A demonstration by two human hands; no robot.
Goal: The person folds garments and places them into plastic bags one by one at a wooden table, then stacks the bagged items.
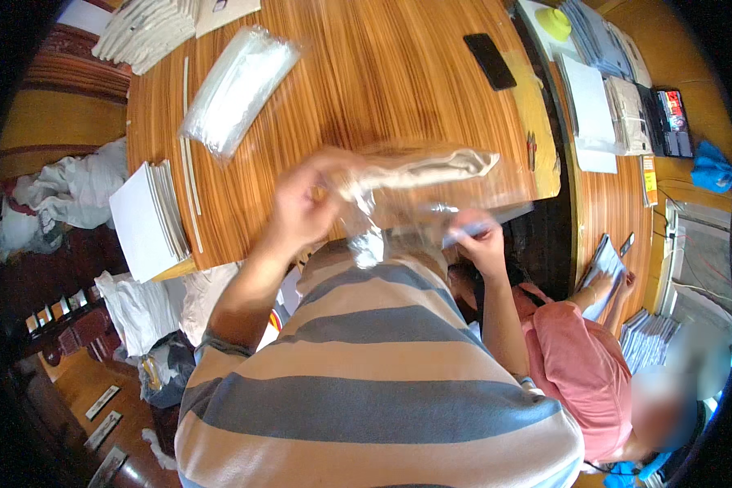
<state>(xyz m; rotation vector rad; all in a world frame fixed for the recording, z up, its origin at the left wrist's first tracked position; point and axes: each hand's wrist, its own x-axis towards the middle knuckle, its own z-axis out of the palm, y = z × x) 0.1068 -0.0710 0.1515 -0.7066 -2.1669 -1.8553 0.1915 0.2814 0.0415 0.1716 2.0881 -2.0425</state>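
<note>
A folded beige cloth item (439, 169), perhaps a garment, lies inside a clear plastic bag (368, 244) in front of my body. My left hand (311, 199) has its fingers closed on the left end of the bag, next to the cloth. My right hand (480, 240) pinches a thin bluish, see-through edge, which looks like part of the same bag, near the table's front edge. Both the bag and my hands are somewhat smeared by motion, so the exact grip points are hard to make out.
On the wooden table (366, 73) lie a stack of clear plastic bags (240, 91), a black phone (490, 61) and small scissors (531, 151). White boards (146, 220) are piled at left, folded beige cloth (150, 37) far left. A co-worker in pink (577, 366) sits at right.
</note>
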